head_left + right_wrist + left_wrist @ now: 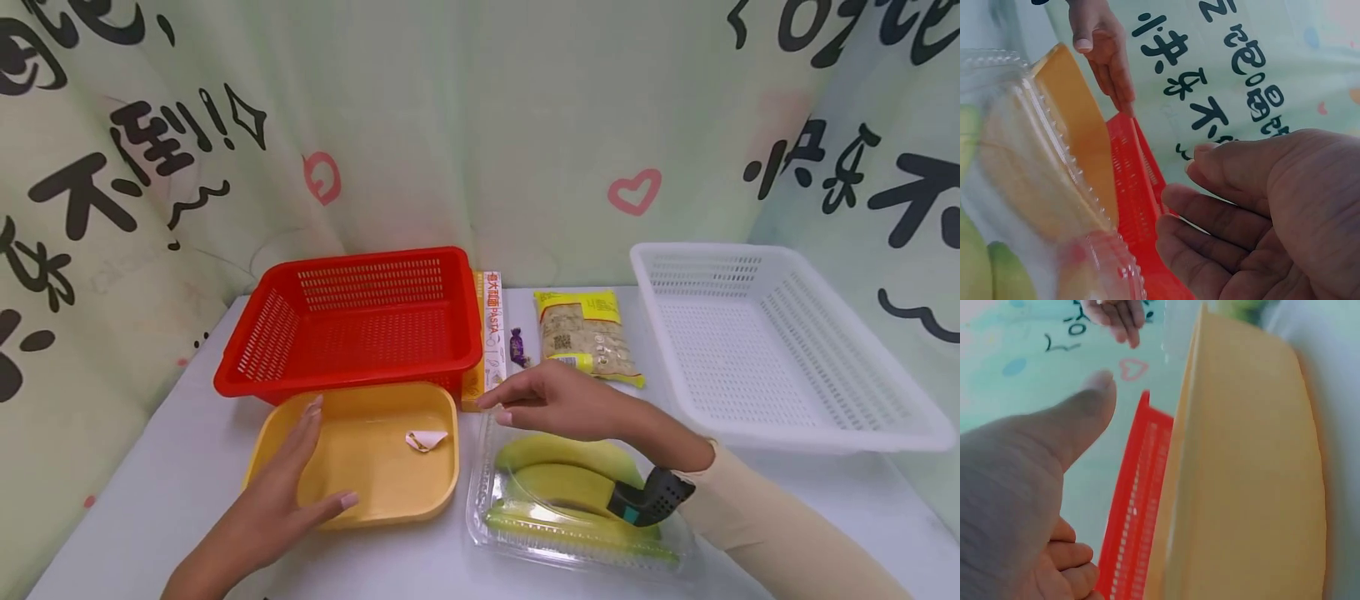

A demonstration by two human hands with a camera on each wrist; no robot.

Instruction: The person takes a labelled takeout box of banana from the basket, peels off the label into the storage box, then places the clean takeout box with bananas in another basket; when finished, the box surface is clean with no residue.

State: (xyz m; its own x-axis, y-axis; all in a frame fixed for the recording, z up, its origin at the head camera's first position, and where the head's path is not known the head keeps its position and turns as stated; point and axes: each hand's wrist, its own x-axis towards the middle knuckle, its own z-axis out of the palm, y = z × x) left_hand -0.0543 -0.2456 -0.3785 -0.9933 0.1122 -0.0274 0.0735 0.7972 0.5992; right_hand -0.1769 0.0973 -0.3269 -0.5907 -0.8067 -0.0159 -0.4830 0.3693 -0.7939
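Note:
My left hand (281, 492), fingers straight and thumb spread, hovers over the left side of a yellow plastic basin (367, 475). A small white-and-gold piece (426, 440), perhaps a wrapper or wrapped sweet, lies inside the basin. Above the back edge of a clear lidded box (480, 525) is my right hand (558, 404), its fingers loosely bent and holding nothing. Several bananas (558, 483) show through the lid. In the right wrist view the thumb (1222, 165) stands apart from the fingers, with the clear box off to one side.
A red basket (352, 350) stands behind the basin. Beside it are a pasta box (491, 333), a purple-wrapped sweet (517, 347) and a yellow-topped bag (585, 333) of pale contents. To the right is a white basket (720, 350); a printed curtain (480, 125) hangs behind.

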